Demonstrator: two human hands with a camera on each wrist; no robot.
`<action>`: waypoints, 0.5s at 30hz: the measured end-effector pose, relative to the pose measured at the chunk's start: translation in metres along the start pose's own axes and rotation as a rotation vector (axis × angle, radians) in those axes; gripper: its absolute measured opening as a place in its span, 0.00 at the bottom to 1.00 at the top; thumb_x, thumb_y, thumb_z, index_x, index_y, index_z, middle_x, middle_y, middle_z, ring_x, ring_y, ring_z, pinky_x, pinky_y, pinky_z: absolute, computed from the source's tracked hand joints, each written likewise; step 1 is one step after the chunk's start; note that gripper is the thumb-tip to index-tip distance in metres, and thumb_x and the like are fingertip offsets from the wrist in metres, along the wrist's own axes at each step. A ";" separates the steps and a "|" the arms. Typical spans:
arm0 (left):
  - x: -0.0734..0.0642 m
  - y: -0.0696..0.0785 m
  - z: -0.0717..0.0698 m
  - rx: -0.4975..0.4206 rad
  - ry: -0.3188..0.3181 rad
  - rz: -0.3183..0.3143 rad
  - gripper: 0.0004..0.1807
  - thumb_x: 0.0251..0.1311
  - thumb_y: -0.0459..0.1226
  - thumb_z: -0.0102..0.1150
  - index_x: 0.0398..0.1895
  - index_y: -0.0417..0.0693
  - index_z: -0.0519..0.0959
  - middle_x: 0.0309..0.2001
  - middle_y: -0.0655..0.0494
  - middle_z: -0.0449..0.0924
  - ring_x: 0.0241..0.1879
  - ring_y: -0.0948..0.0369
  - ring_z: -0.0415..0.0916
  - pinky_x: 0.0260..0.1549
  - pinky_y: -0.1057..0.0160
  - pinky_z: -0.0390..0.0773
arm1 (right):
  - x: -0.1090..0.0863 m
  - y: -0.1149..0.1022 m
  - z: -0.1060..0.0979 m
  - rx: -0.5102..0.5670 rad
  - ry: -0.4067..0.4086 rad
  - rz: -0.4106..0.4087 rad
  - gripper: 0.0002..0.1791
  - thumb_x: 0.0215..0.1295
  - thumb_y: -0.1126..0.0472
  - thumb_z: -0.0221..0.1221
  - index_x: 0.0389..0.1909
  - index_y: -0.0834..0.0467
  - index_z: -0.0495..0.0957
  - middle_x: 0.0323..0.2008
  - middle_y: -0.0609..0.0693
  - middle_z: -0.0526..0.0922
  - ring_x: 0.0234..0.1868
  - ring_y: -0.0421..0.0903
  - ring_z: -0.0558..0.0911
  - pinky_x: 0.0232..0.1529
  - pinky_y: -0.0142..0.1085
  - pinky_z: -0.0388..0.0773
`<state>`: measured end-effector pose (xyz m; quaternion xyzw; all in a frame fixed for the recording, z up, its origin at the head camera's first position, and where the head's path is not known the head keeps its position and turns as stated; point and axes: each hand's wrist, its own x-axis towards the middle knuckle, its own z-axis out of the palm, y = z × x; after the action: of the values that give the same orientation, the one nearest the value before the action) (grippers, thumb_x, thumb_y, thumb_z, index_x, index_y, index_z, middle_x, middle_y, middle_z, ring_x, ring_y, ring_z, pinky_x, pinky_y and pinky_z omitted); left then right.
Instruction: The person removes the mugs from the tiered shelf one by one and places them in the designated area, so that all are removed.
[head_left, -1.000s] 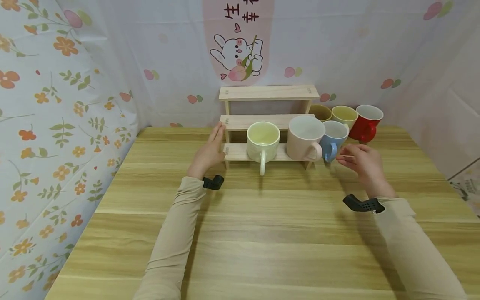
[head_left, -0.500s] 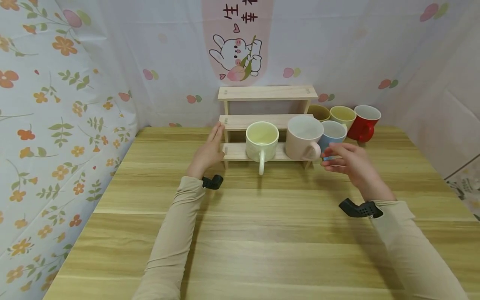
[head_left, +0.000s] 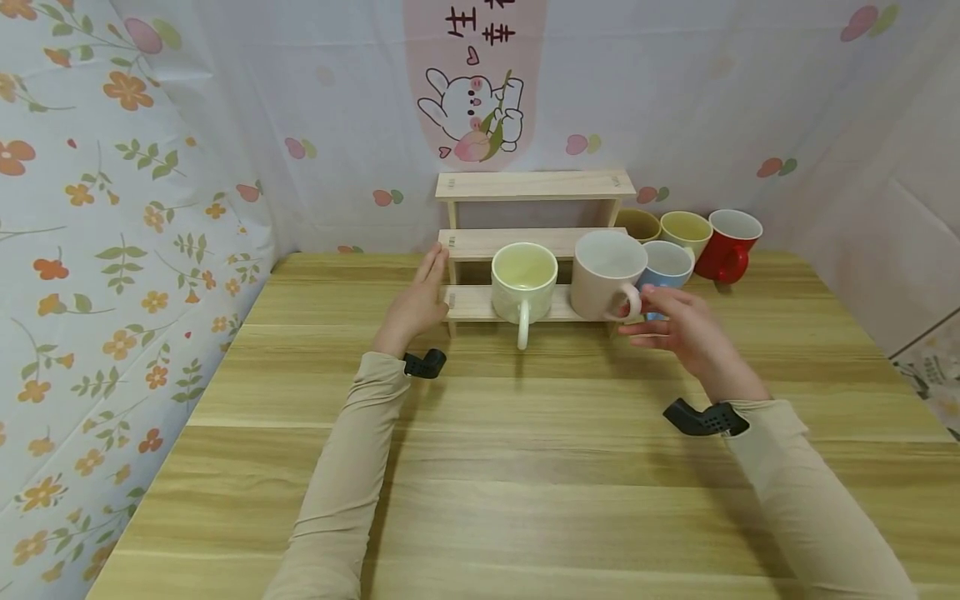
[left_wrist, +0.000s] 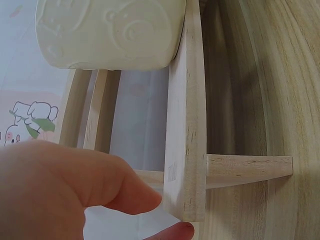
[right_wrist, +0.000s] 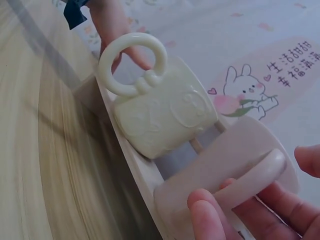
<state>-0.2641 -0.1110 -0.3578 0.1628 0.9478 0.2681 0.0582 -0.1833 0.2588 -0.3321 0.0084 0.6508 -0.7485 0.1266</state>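
Note:
A pale pink mug (head_left: 603,283) stands on the bottom step of a three-step wooden rack (head_left: 536,185), its handle (right_wrist: 252,180) toward the right front. My right hand (head_left: 690,333) is at this handle; in the right wrist view the fingers lie about it while the thumb (right_wrist: 308,159) stays apart. My left hand (head_left: 412,312) rests against the rack's left end with extended fingers. Its thumb (left_wrist: 140,195) is beside the end of the bottom board in the left wrist view. A pale green mug (head_left: 524,283) with raised figures stands left of the pink one, handle forward.
Right of the rack are a blue mug (head_left: 666,260), partly hidden by the right hand, a yellow mug (head_left: 690,232), a brown-yellow mug (head_left: 637,223) and a red mug (head_left: 723,250). A printed cloth (head_left: 337,125) hangs behind the wooden table (head_left: 525,483).
My right hand has moved left, from beside the blue mug, across its front, to the pink mug's handle. The left hand and the mugs keep their places.

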 end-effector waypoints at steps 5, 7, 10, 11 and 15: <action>0.001 -0.001 0.001 0.012 0.001 0.000 0.48 0.60 0.28 0.49 0.77 0.54 0.33 0.77 0.62 0.25 0.18 0.59 0.59 0.18 0.66 0.60 | 0.006 0.003 0.006 -0.036 -0.047 -0.005 0.13 0.71 0.51 0.50 0.37 0.54 0.80 0.35 0.45 0.86 0.36 0.44 0.87 0.38 0.37 0.82; 0.001 -0.001 0.001 0.012 0.006 0.000 0.48 0.60 0.28 0.49 0.77 0.54 0.33 0.77 0.63 0.25 0.18 0.59 0.59 0.18 0.67 0.60 | 0.008 0.004 0.009 -0.045 -0.050 -0.006 0.14 0.71 0.51 0.50 0.35 0.54 0.81 0.34 0.45 0.85 0.36 0.43 0.87 0.38 0.36 0.82; 0.001 -0.001 0.001 0.010 0.008 0.002 0.49 0.59 0.28 0.49 0.77 0.54 0.33 0.77 0.62 0.25 0.18 0.59 0.59 0.18 0.67 0.60 | 0.009 0.004 0.013 -0.022 -0.048 -0.013 0.14 0.71 0.52 0.51 0.33 0.54 0.81 0.32 0.46 0.84 0.35 0.43 0.86 0.37 0.36 0.82; 0.001 -0.001 0.001 0.009 0.008 0.002 0.49 0.59 0.28 0.49 0.77 0.54 0.33 0.77 0.63 0.25 0.18 0.59 0.59 0.18 0.67 0.60 | 0.010 0.004 0.014 -0.010 -0.047 -0.016 0.15 0.71 0.52 0.51 0.33 0.54 0.82 0.32 0.46 0.84 0.34 0.43 0.86 0.37 0.36 0.82; 0.001 -0.001 0.001 0.013 0.007 -0.002 0.49 0.59 0.28 0.49 0.77 0.54 0.33 0.77 0.63 0.25 0.19 0.58 0.60 0.18 0.67 0.60 | 0.009 0.004 0.017 0.022 -0.037 -0.027 0.16 0.71 0.53 0.51 0.29 0.56 0.81 0.29 0.47 0.83 0.33 0.43 0.86 0.36 0.35 0.82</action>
<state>-0.2653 -0.1107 -0.3595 0.1611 0.9499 0.2623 0.0540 -0.1888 0.2403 -0.3350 -0.0128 0.6400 -0.7575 0.1282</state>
